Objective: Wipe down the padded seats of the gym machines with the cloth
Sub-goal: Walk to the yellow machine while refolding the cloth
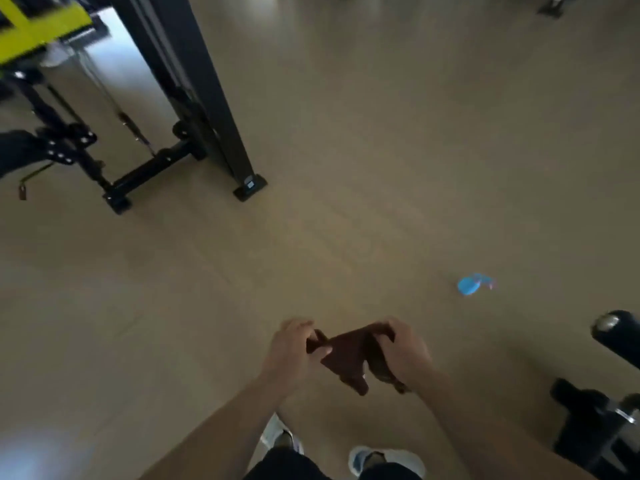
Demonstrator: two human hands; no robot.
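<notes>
Both hands are closed on the cloth (349,355): the left hand (292,355) pinches one end between thumb and curled fingers, the right hand (403,351) bunches the other end in its fist. The dark brown fabric is stretched between them at about waist height, with a loose corner hanging below. Judged from this, the cloth is being refolded or spread to present a fresh face, not applied to any surface.

Floor (381,168): pale, bare, and occupying most of the view. The person stands on it; two light shoes (384,460) show below the forearms.

Machine frame (194,91), upper left: black uprights and a floor bar, with yellow-green panels (38,32) above. A dark padded part (14,150) shows at the left edge; whether it is a seat cannot be told. It is well apart from the hands.

Second machine (602,420), lower right: black, partly cut off by the frame edge, nearer to the right hand. No pad is clearly identifiable on it.

Blue object (472,284), on the floor ahead and to the right: small and blurred, possibly a spray bottle lying on its side. Set down there, it leaves both hands free for the cloth.

Assessment: no wiping in progress at this moment; the person is between machines.
</notes>
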